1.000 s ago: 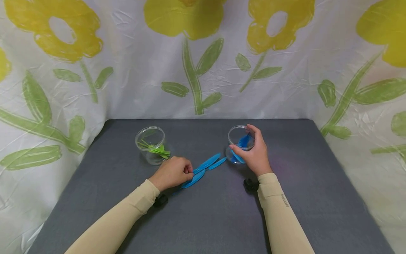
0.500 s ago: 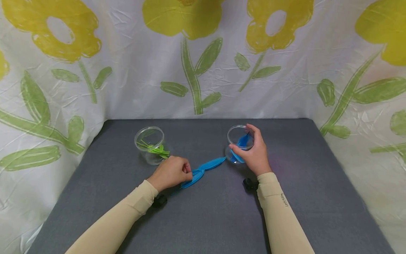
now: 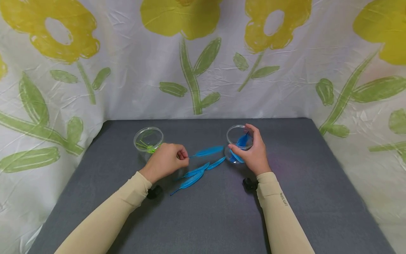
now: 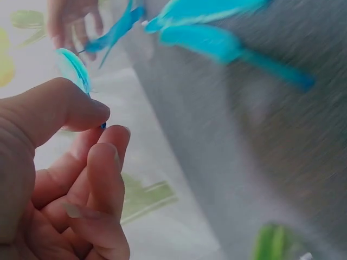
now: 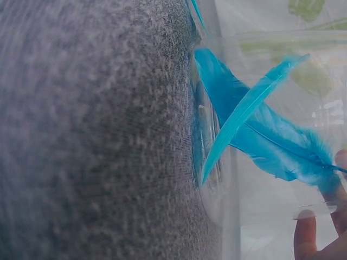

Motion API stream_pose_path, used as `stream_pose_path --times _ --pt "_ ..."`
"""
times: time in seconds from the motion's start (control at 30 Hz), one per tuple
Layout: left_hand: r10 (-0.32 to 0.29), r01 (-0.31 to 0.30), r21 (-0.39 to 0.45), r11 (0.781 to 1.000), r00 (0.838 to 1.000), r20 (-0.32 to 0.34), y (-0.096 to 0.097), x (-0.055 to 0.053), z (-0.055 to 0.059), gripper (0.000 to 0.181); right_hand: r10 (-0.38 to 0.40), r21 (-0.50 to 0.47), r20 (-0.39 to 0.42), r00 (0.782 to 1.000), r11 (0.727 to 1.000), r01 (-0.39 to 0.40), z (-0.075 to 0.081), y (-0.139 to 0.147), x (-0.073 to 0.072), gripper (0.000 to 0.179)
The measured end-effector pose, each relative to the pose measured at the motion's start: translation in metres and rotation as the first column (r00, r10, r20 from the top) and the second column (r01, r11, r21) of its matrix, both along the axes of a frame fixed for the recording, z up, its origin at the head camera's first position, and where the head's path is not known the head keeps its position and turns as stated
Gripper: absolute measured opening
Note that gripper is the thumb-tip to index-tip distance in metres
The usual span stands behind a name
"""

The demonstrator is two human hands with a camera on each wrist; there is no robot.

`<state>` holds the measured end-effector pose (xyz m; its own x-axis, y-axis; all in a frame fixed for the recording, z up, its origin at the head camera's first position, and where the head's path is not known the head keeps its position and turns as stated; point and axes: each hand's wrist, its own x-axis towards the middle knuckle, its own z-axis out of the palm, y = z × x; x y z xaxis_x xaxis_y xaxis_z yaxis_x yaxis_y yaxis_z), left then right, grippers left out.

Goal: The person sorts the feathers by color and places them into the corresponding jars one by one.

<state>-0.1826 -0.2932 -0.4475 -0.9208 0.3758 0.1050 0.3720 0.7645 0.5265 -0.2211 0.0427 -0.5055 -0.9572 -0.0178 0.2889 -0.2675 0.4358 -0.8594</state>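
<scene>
A curtained workspace: flowered sheeting (image 3: 228,77) hangs behind and beside a grey table (image 3: 219,215).

Bright blue is shared by the pinched feather (image 3: 209,151) and the loose feathers (image 3: 192,179); lighter and deeper blues are mixed among the jarred feathers (image 3: 243,140) in the transparent right jar (image 3: 228,142). Lime green is shown by the strips (image 3: 151,150) in the transparent left jar (image 3: 134,143). The counter (image 3: 209,222) is coloured dark grey. The white curtain (image 3: 133,95) is patterned with yellow flowers (image 3: 180,21) and green leaves (image 3: 207,57); the beige right sleeve (image 3: 279,218) is marked with dark lettering (image 3: 283,199).
</scene>
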Motion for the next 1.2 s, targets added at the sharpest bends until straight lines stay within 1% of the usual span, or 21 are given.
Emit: stream_pose_path --times 0.2,0.3,0.4,0.53,0.67,0.8,1.0,1.13,1.2 --pt "-0.007 0.008 0.017 1.0 0.998 -0.062 0.006 -0.013 0.027 0.011 0.003 0.011 0.014 1.0 1.0 -0.003 0.001 0.0 0.0 0.099" --pt "-0.011 0.012 0.012 1.0 0.997 -0.083 0.012 -0.018 0.038 0.011 0.011 0.012 0.009 1.0 1.0 -0.011 0.001 -0.001 0.001 0.099" --pt "-0.027 0.028 0.008 1.0 0.995 -0.092 0.02 -0.021 0.045 0.009 0.01 0.007 0.001 1.0 1.0 -0.01 0.0 -0.001 0.003 0.099" --pt "-0.043 0.043 0.002 0.999 0.994 -0.098 0.03 -0.025 0.051 0.007 0.008 0.016 0.01 1.0 1.0 -0.008 -0.001 -0.001 0.003 0.099" --pt "-0.064 0.062 -0.019 0.998 0.989 -0.131 0.04 -0.031 0.056 0.006 0.004 0.011 0.006 1.0 1.0 -0.004 -0.001 0.001 0.002 0.099" --pt "-0.096 0.091 -0.039 0.995 0.981 -0.171 0.05 -0.035 0.062 0.008 -0.01 0.005 -0.003 1.0 1.0 0.01 0.0 0.003 0.004 0.098" --pt "-0.138 0.127 -0.061 0.99 0.967 -0.215 0.063 -0.037 0.072 0.01 -0.026 0.032 -0.002 1.0 0.999 0.026 -0.001 0.002 0.002 0.099" --pt "-0.179 0.161 -0.092 0.983 0.954 -0.242 0.072 -0.038 0.076 0.009 -0.022 0.025 -0.012 1.0 0.999 0.022 -0.001 0.002 0.0 0.099" --pt "-0.19 0.166 -0.115 0.98 0.947 -0.258 0.077 -0.039 0.078 0.008 -0.019 0.026 -0.013 1.0 0.999 0.02 0.0 0.002 0.0 0.099"
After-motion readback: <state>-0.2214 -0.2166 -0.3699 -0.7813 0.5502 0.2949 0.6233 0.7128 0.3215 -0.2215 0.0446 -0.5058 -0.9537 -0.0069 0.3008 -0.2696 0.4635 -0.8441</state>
